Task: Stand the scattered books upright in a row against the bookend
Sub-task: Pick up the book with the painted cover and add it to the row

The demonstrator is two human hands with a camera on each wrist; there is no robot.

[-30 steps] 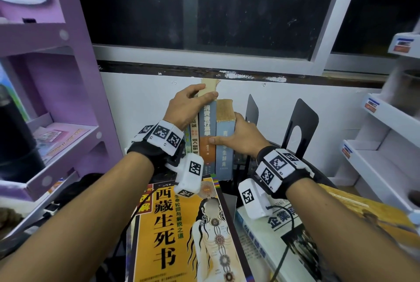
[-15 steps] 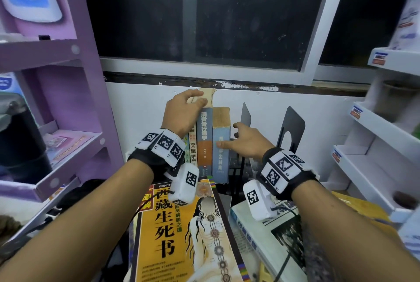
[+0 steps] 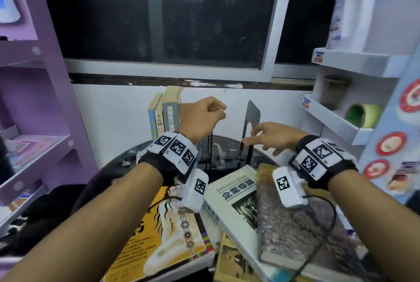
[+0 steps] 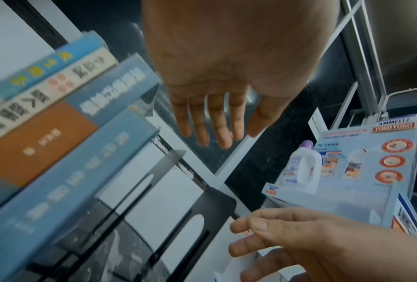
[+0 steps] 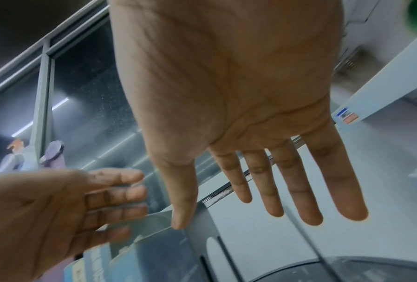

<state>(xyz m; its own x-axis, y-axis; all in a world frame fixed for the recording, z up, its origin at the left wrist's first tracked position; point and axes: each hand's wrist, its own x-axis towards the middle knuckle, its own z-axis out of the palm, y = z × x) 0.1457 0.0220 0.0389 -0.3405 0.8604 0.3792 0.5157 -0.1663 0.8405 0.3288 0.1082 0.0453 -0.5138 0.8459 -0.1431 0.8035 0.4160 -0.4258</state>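
Four books [image 3: 164, 113] stand upright at the back of the dark round worktop [image 3: 229, 152] in the head view, spines forward, with a black sheet-metal bookend [image 3: 252, 115] a gap to their right. Both hands hover free: the left hand [image 3: 200, 118] loosely curled over the row's right end, the right hand [image 3: 275, 136] spread in front of the bookend, neither holding anything. Still flat in front lie a glossy yellow paperback [image 3: 163, 236], a white book [image 3: 234, 197] and a mottled brown hardback [image 3: 288, 231], overlapping.

From the left wrist, the row's spines [image 4: 58, 133] are blue, cream and orange (print too blurred to read); the fingers [image 4: 217, 122] hang straight and empty above the thin, slotted bookend plate [image 4: 212, 204].

From the right wrist, the palm is flat, fingers [image 5: 294, 181] extended, thumb near the plate's top edge [image 5: 197, 215]; contact I cannot tell.

My judgement: close the gap first, sliding the bookend flush, then lift the top hardback by its spine, since the glossy covers will likely slip.
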